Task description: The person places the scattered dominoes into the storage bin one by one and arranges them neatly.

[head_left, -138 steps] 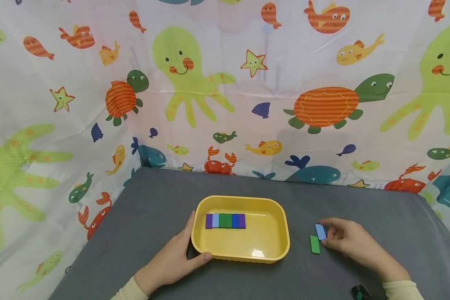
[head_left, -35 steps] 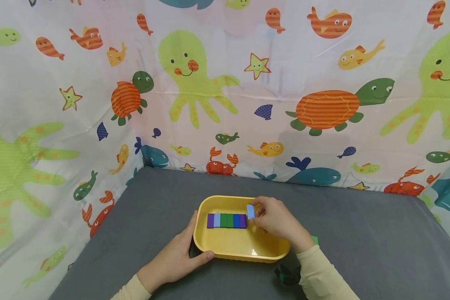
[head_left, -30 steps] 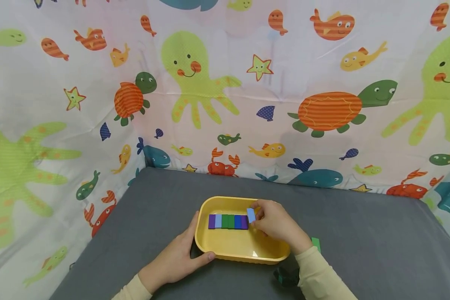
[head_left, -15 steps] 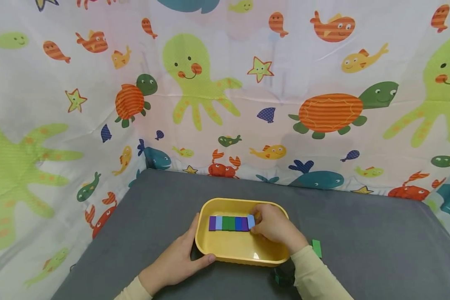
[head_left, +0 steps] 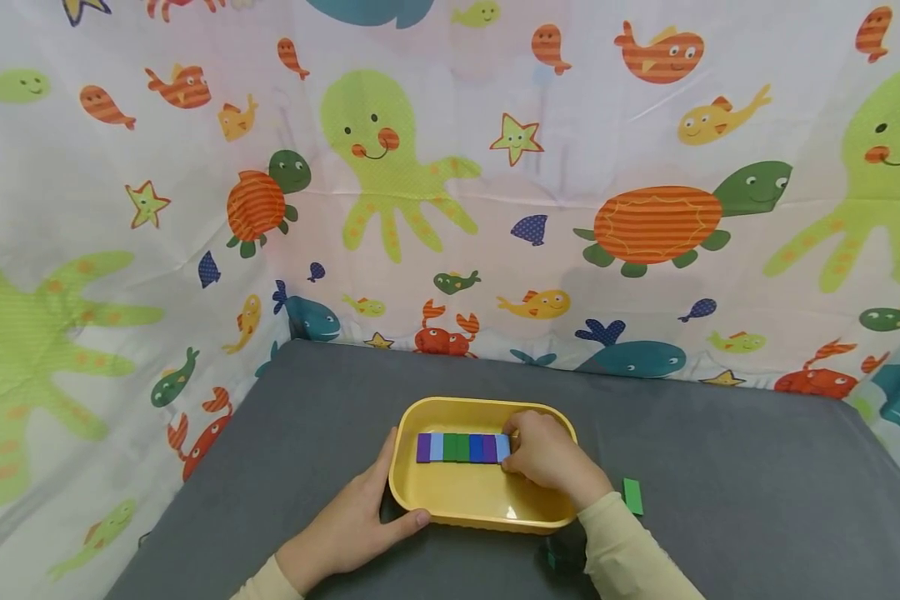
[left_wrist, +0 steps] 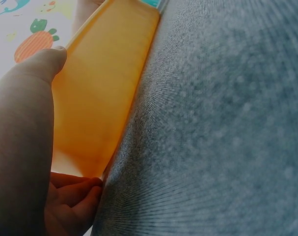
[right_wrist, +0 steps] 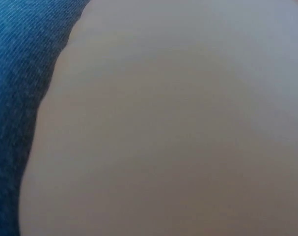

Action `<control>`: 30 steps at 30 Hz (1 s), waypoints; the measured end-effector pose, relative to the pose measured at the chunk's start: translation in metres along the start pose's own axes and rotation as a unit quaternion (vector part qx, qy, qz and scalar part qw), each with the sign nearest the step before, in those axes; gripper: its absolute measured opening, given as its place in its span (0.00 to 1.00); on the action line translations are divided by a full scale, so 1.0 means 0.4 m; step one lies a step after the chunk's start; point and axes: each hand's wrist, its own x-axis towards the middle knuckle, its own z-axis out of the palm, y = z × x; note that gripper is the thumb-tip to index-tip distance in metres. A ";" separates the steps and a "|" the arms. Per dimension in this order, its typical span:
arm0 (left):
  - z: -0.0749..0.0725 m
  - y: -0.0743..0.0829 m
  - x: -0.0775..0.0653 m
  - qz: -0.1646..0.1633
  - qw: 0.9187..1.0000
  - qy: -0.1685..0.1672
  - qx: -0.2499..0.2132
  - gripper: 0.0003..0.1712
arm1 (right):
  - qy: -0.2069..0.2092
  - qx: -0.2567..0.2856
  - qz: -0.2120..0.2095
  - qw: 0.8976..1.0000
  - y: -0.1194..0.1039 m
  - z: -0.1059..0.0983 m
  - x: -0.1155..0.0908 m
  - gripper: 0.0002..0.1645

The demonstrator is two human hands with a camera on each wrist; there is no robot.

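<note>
A yellow plastic tray (head_left: 457,502) sits on the grey cloth, with a row of flat coloured tiles (head_left: 456,448) side by side inside it. At the row's right end is a light blue tile (head_left: 502,448), against a purple one. My right hand (head_left: 547,454) reaches into the tray and pinches this tile between thumb and fingers at its two short ends. My left hand (head_left: 356,508) holds the tray's near left corner, thumb at the front rim and fingers along the left side. In the left wrist view the thumb (left_wrist: 53,61) lies at the tray's rim. Only blurred skin and cloth fill the right wrist view.
A green tile (head_left: 632,497) lies on the cloth right of the tray, near the right sleeve. A dark wrist device (head_left: 562,557) hangs under the right wrist. Behind the table (head_left: 750,467) rises a curtain (head_left: 450,225) printed with sea animals.
My right hand has carried the light blue tile from the cloth into the tray and lowered it to the row's right end. The left hand has stayed on the tray.
</note>
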 end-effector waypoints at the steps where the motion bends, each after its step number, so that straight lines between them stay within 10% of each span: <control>1: 0.000 0.000 0.000 0.000 1.000 0.001 0.000 0.72 | 0.000 -0.001 -0.002 1.000 0.000 0.001 0.000 0.23; 30: -0.005 0.007 -0.001 -0.006 1.000 -0.003 -0.001 0.72 | 0.002 0.032 -0.047 0.998 -0.009 -0.009 -0.010 0.29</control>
